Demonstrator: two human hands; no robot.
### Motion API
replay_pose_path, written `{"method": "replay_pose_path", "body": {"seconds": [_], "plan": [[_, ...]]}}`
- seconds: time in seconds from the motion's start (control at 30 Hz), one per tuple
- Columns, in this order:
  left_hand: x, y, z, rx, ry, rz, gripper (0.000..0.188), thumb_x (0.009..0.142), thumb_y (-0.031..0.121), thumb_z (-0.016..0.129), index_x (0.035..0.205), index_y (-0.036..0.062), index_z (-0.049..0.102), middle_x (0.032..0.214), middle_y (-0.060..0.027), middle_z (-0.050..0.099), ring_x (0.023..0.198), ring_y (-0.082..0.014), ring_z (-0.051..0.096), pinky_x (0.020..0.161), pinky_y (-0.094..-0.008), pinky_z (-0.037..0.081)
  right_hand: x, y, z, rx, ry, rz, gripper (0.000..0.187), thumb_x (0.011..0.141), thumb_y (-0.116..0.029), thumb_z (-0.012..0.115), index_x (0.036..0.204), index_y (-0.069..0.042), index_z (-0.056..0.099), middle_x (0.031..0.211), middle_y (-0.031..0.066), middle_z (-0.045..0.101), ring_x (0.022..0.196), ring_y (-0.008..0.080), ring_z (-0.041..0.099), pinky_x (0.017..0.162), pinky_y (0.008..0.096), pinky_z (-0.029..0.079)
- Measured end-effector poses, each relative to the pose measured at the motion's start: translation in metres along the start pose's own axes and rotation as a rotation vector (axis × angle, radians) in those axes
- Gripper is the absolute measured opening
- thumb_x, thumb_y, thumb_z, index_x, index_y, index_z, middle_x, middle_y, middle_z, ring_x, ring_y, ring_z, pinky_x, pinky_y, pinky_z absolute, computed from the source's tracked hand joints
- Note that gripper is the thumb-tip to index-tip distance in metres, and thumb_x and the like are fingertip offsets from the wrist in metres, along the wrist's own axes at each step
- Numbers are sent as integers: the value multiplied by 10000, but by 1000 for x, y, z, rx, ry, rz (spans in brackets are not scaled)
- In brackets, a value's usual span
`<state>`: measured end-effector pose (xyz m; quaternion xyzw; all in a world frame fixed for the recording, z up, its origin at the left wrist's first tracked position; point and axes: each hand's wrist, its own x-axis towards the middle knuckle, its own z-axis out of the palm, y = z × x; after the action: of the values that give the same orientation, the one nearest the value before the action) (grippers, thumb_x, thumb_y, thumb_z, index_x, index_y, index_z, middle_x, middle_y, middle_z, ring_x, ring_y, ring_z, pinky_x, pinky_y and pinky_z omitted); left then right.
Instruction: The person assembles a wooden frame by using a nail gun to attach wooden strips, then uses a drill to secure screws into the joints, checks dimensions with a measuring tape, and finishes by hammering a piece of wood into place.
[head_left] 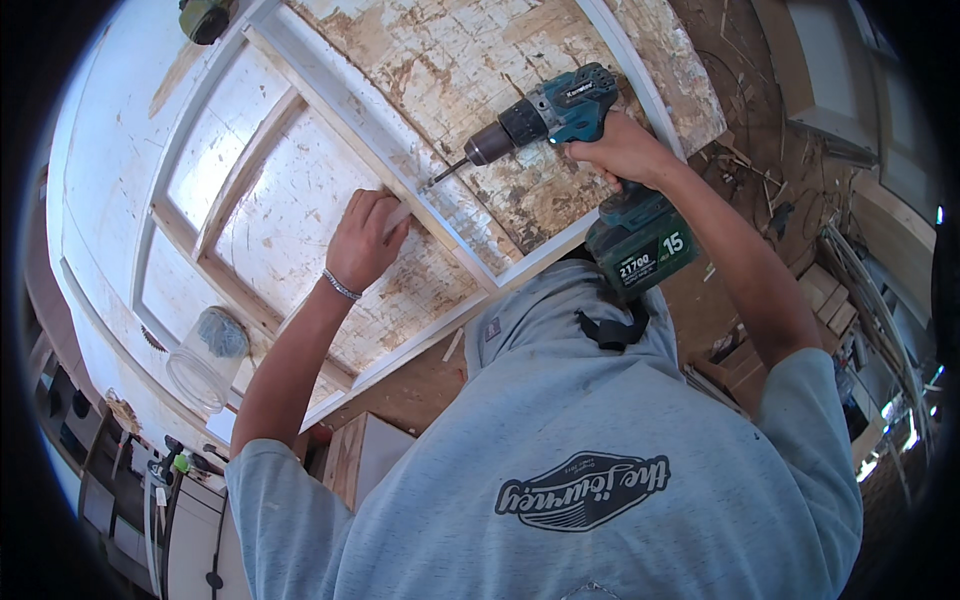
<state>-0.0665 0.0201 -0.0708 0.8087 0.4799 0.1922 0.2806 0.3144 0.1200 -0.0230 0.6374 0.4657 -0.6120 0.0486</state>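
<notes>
My right hand (630, 150) grips a teal and black cordless drill (575, 100) by its handle. Its bit (447, 174) points left, with the tip at the white edge of a wooden frame (330, 112). Across that bar, my left hand (365, 238) has its fingers curled against the wood, closed on a small pale flat piece (397, 217). The piece touches or nearly touches the bar; which one I cannot tell. A curved wooden rib (250, 165) lies left of my left hand, within the frame.
Left of my left forearm are a clear plastic jar (196, 380) and a container of bluish-grey small pieces (222, 332). Another green tool (204, 18) rests at the far left. Wood scraps (745, 165) litter the floor on the right. The worn tabletop (470, 60) extends under the frame.
</notes>
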Motion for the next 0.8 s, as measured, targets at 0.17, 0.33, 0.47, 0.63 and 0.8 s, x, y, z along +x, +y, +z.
{"method": "replay_pose_path", "body": {"seconds": [0.17,0.33,0.47,0.63,0.8], "plan": [[-5,-2,-3,6,-6,-9,310,776,38,788,1038,-9,629,1076,-165,628,996,-350,611,882,-416,532,1,-4,4,-8,-24,-6,249,883,-246,718,895,-9,644,589,10,516,427,114,504,403,297,426],[-7,-4,-3,-1,-8,-2,310,781,33,781,1047,-10,628,1092,-165,624,1007,-349,609,887,-413,530,1,-9,7,-41,-22,13,250,879,-252,720,897,-14,649,601,11,521,427,114,506,406,294,425],[-5,-1,-3,-34,-5,-21,298,789,23,777,1047,-11,632,1096,-172,623,1018,-362,613,881,-425,530,3,-9,7,-37,-21,29,241,880,-244,713,898,-13,648,604,11,522,428,114,508,407,295,424],[-6,-3,-4,-37,-25,-36,295,799,31,773,1055,-6,631,1106,-169,623,1029,-365,610,891,-434,524,5,-5,9,-66,-4,32,237,866,-237,706,882,-10,639,595,19,523,431,125,507,411,310,424],[-6,-3,-4,-37,-28,-42,289,807,43,773,1053,-6,630,1103,-170,621,1024,-364,608,893,-436,522,0,-15,12,-66,19,34,250,837,-235,700,850,3,623,596,38,533,445,147,492,424,339,422]]}}
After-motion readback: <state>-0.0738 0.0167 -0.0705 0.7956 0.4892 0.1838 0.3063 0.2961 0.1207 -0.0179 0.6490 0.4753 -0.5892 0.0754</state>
